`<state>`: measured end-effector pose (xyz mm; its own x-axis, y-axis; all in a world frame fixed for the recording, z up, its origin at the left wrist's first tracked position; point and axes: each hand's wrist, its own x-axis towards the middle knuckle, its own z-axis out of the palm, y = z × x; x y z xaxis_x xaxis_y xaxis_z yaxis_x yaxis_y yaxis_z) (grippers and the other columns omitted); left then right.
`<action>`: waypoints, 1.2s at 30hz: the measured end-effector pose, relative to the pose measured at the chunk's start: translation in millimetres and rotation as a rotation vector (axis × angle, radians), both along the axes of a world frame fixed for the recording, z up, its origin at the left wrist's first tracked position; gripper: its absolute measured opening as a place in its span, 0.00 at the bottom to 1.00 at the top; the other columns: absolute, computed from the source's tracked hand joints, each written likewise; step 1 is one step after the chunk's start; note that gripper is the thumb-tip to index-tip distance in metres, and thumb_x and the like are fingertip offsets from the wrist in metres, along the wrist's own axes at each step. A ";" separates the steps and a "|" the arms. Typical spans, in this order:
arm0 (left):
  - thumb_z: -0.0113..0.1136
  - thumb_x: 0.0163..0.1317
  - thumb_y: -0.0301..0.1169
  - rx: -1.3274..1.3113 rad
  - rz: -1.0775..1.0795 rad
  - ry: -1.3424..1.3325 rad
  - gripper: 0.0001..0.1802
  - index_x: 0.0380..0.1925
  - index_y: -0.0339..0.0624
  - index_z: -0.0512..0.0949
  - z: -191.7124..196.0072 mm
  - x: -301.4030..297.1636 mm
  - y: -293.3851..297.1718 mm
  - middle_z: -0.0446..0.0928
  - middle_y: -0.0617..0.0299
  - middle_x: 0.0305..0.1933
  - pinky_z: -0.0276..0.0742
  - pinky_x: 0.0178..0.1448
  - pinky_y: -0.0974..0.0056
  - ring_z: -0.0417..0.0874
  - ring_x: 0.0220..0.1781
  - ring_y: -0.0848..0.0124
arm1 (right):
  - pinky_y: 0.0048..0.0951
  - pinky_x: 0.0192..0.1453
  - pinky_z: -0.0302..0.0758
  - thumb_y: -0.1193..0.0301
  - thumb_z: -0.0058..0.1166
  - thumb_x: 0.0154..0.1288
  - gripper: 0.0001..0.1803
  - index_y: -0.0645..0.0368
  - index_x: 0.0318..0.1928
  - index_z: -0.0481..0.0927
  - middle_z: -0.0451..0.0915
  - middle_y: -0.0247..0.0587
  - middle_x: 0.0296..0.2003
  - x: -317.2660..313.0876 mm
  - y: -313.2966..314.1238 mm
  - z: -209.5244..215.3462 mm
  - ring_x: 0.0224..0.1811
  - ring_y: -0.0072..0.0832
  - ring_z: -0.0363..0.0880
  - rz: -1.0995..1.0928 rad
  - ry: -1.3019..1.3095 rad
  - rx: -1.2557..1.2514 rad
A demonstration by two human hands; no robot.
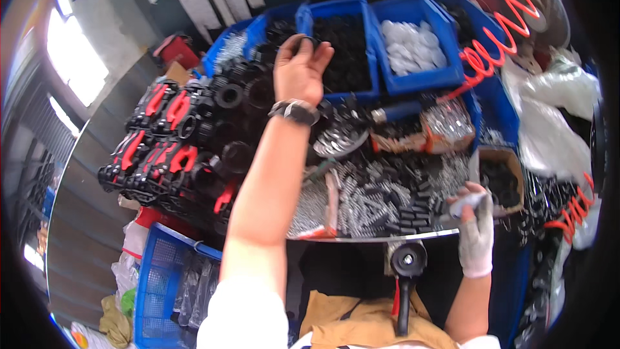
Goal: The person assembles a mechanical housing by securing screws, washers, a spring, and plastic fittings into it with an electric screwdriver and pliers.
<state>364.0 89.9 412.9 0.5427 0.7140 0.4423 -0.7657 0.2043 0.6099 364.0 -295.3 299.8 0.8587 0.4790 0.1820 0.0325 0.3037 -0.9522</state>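
Observation:
My left hand [300,68], bare and with a dark band on its wrist, is stretched out over the blue bins at the back. Its fingers are curled around a small black round part [309,41], mostly hidden by them. Just beyond and beside it, a blue bin [372,58] holds black parts. My right hand [476,236], in a pale glove, is at the bench's front right edge, pinching a white round piece [466,205]. Between my arms, at the front edge, sits a black device [408,260] with a round head, a handle and a red lever.
Black-and-red assemblies [171,129] are stacked at left. Metal pins and black sleeves [400,194] cover the bench middle. Another blue bin [413,48] holds white pieces. Red coiled hoses [500,42] hang at right. A blue basket [158,284] stands low at left.

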 end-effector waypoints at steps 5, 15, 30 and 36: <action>0.56 0.72 0.33 -0.024 -0.164 0.208 0.12 0.49 0.40 0.71 -63.6 -107.2 -144.0 0.78 0.52 0.50 0.81 0.61 0.54 0.82 0.50 0.58 | 0.27 0.45 0.77 0.82 0.62 0.58 0.21 0.60 0.52 0.74 0.82 0.39 0.35 -3.6 1.3 -21.7 0.37 0.31 0.81 -0.119 -0.461 -0.447; 0.67 0.55 0.14 0.280 -0.231 0.642 0.26 0.55 0.36 0.76 -136.5 -194.8 -282.6 0.63 0.54 0.65 0.78 0.61 0.62 0.78 0.59 0.64 | 0.45 0.56 0.77 0.82 0.67 0.42 0.21 0.57 0.41 0.80 0.83 0.41 0.43 -45.7 -23.0 1.2 0.48 0.46 0.81 -0.280 -1.167 -0.412; 0.79 0.43 0.22 0.809 0.228 0.651 0.35 0.52 0.37 0.72 -140.6 -207.8 -295.7 0.75 0.53 0.53 0.78 0.59 0.61 0.79 0.56 0.61 | 0.38 0.48 0.84 0.77 0.66 0.44 0.19 0.54 0.42 0.86 0.85 0.38 0.46 -63.7 -40.9 12.7 0.49 0.41 0.82 -0.338 -1.575 -0.461; 0.81 0.41 0.23 0.818 0.250 0.606 0.35 0.51 0.38 0.72 -140.5 -207.1 -292.2 0.76 0.53 0.52 0.77 0.58 0.61 0.80 0.54 0.61 | 0.40 0.47 0.86 0.77 0.67 0.47 0.15 0.54 0.39 0.86 0.84 0.37 0.46 -64.6 -43.4 18.3 0.51 0.40 0.80 -0.295 -1.608 -0.448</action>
